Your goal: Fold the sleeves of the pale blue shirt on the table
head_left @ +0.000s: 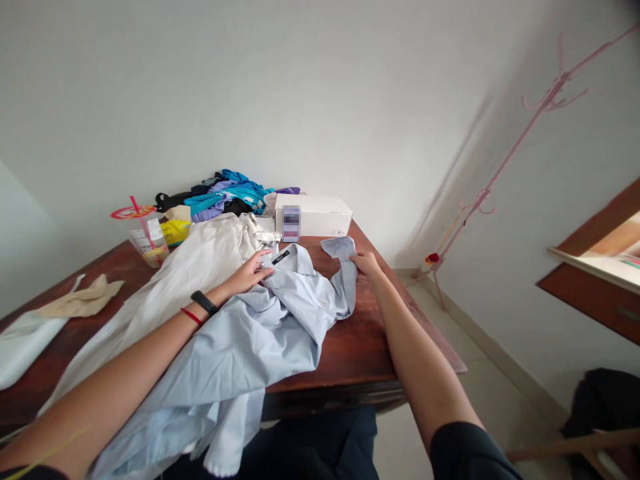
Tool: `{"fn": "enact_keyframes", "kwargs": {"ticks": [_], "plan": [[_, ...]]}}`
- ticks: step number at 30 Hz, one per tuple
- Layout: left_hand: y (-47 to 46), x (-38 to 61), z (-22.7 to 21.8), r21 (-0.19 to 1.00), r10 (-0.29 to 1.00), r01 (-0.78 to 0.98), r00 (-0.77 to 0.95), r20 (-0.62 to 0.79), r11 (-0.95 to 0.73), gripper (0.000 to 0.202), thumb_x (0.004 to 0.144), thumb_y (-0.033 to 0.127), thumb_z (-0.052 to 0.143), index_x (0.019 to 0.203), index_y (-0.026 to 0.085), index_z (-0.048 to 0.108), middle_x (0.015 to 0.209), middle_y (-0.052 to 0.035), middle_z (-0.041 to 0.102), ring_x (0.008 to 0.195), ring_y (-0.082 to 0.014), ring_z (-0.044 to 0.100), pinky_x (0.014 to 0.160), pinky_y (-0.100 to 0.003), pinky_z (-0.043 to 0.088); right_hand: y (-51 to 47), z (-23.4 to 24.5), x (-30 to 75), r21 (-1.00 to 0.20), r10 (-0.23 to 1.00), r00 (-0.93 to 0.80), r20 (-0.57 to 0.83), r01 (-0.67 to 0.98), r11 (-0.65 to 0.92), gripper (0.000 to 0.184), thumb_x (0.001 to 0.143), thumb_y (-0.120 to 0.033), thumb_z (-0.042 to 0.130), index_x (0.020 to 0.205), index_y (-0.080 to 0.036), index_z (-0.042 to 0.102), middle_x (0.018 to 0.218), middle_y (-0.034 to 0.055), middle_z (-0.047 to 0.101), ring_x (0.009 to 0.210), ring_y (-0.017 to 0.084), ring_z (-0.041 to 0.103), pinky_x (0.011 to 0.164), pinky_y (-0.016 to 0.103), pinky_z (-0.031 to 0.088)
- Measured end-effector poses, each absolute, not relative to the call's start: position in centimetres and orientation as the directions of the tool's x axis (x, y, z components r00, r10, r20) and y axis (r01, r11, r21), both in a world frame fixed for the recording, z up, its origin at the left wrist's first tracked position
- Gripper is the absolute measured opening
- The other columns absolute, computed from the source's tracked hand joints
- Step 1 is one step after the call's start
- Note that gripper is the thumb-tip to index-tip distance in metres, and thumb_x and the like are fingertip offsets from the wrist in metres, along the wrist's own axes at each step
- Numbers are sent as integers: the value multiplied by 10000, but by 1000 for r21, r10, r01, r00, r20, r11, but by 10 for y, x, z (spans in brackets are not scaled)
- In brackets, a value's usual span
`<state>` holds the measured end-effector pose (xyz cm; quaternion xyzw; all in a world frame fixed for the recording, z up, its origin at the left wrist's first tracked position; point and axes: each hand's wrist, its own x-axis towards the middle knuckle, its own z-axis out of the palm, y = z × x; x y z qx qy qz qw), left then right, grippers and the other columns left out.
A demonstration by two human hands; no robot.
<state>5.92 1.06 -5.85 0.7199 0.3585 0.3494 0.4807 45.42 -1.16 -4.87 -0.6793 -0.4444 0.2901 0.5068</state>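
Light grey-blue cotton-like cloth is spread as a collared shirt (280, 333), crumpled, between and below the two sets of fingers. Its long axis is run from the collar (303, 261), just right of the left fingertips, back along the left forearm and over the near table edge. The collar, with its dark label (281, 257), is reached most closely by the left hand (247, 273), whose thumb and fingers are laid at the cloth's edge; whether they are pinched tight cannot be told. A sleeve-like flap (346, 287), out to the right of the collar, is gripped at its outer edge by the right hand (367, 263), between thumb and fingers.

Bare wooden tabletop (363, 340) is left below the right fingers, bounded close on their right by the table's side edge. Beyond the fingers, room is limited by a white box (325, 217). To the left of the left fingers, space is taken by a white pleated garment (185, 273), with a plastic cup (150, 247) farther left and a clothes pile (230, 193) behind.
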Motion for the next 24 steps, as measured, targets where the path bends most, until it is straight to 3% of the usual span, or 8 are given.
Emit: {"fn": "enact_keyframes", "kwargs": {"ticks": [3, 5, 10, 13, 15, 20, 22, 24], "plan": [[7, 60, -53, 933, 890, 197, 411, 200, -300, 914, 819, 508, 758, 1555, 237, 290, 1232, -134, 638, 922, -226, 679, 672, -300, 572, -13, -33, 449, -990, 911, 408, 67, 143, 9, 218, 764, -379, 687, 878, -193, 684, 742, 32, 719, 750, 231, 703, 669, 327, 587], [5, 60, -47, 912, 892, 189, 352, 284, -365, 882, 838, 505, 732, 1549, 228, 290, 1265, -141, 632, 907, -206, 673, 714, -314, 576, -17, -21, 449, -984, 933, 348, 96, -106, 141, 196, 802, -379, 653, 889, -206, 676, 802, 34, 747, 800, 226, 721, 745, 338, 610], [-3, 66, -23, 827, 842, 209, 280, 461, -522, 577, 906, 511, 667, 1374, 199, 538, 1334, -153, 638, 1166, -273, 641, 883, -372, 567, -29, 1, 446, -779, 955, 261, 142, -565, 271, 155, 803, -330, 676, 884, -198, 692, 840, 56, 787, 869, 258, 750, 844, 385, 626], [-16, 80, -6, 839, 808, 206, 454, 375, -504, 434, 945, 521, 638, 1211, 178, 664, 1298, -153, 681, 1243, -306, 629, 1005, -433, 533, -36, 6, 438, -745, 964, 209, 162, -615, 259, 202, 808, -293, 653, 964, -181, 714, 927, 76, 807, 889, 253, 755, 839, 375, 630], [-30, 94, 4, 849, 731, 196, 623, 277, -490, 444, 952, 515, 648, 1260, 195, 665, 1341, -154, 675, 1272, -311, 628, 1059, -459, 509, -39, 9, 431, -746, 967, 180, 179, -617, 252, 211, 794, -257, 657, 981, -180, 716, 936, 77, 809, 873, 246, 756, 815, 359, 634], [-67, 137, 24, 714, 486, 289, 870, 82, -638, 840, 897, 536, 725, 1599, 238, 371, 1619, -174, 437, 1498, -351, 421, 1213, -522, 363, -58, 27, 413, -721, 945, 92, 315, -624, 301, 271, 842, -282, 653, 1093, -201, 714, 1045, 68, 809, 922, 253, 767, 814, 364, 642], [-78, 157, 28, 637, 459, 291, 882, 111, -713, 989, 853, 570, 757, 1642, 234, 264, 1680, -177, 323, 1545, -381, 325, 1245, -547, 301, -70, 37, 407, -708, 929, 37, 369, -637, 307, 305, 870, -343, 640, 1141, -219, 704, 1092, 69, 803, 956, 270, 769, 833, 398, 639], [-85, 179, 27, 601, 458, 283, 875, 158, -748, 953, 827, 573, 773, 1600, 232, 332, 1639, -181, 383, 1526, -398, 345, 1238, -561, 299, -80, 44, 403, -705, 914, -42, 404, -651, 282, 339, 885, -405, 626, 1164, -226, 702, 1131, 82, 795, 1003, 292, 764, 858, 435, 630]]}}
